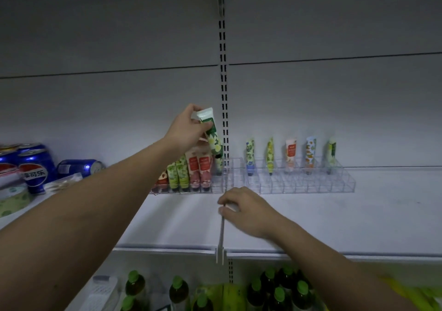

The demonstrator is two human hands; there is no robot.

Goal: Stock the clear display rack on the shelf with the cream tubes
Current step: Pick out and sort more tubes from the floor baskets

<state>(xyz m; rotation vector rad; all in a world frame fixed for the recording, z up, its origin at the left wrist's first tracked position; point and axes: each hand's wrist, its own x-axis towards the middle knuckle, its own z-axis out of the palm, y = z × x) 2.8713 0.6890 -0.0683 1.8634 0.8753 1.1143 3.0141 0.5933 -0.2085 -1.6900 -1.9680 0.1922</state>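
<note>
Green-white cream tube (210, 128) pinched in left hand (189, 128)

Left hand (189, 128) grips a green tube (211, 132) above the clear rack (299, 181); right hand (248, 211) rests on the shelf (358, 219).

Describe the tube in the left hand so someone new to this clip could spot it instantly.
Find the clear display rack on the white shelf. Above its left end, beside the slotted upright, the left hand pinches one cream tube. Unlike the tubes standing in the rack, it hangs in the air, tilted, white crimped end up and dark cap down, with a green label and pale flowers.
</note>
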